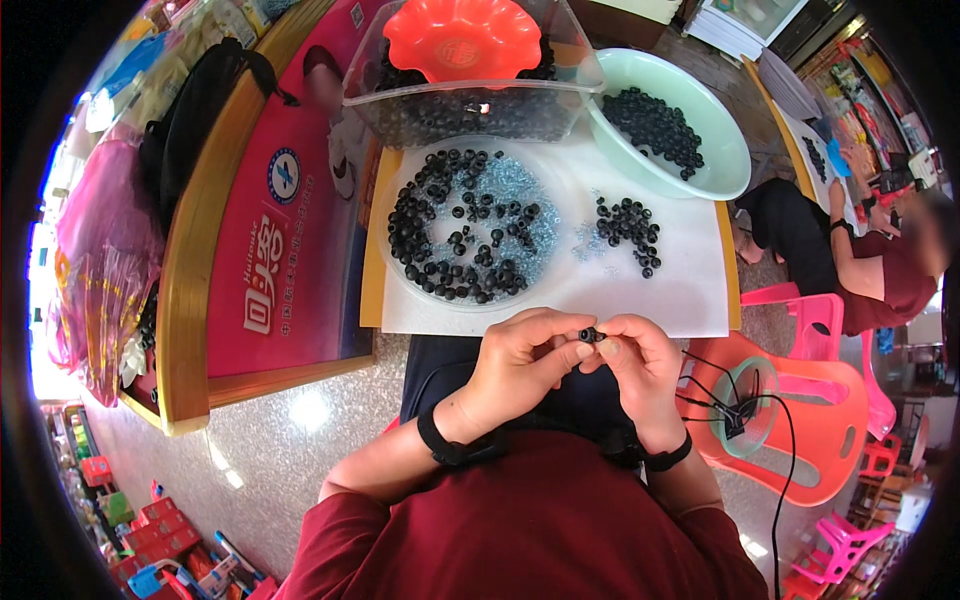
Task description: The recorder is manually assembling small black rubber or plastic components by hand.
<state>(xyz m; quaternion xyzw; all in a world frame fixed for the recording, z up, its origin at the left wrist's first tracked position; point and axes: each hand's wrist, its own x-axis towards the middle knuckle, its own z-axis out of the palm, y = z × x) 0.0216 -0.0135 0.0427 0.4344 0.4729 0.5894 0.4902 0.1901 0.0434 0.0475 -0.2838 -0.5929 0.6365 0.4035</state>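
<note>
My left hand (520,357) and my right hand (645,368) meet over my lap, just off the near edge of the table. Their fingertips pinch a small round black bead-like piece (588,336) between them. A round clear tray (432,228) lies beyond my left hand, with black pieces (415,225) and tiny pale-blue see-through bits (508,182) spread in it. Past my right hand, a loose pile of black pieces (632,225) rests on the white table top (600,300), a few blue bits beside it.
A clear bin (470,112) of black pieces carries a red scalloped bowl (460,40) at the back. Right of it stands a pale-green basin (715,170). A pink-panelled counter (290,220) borders the left. An orange stool (815,420) holds cables; another person (880,270) sits far right.
</note>
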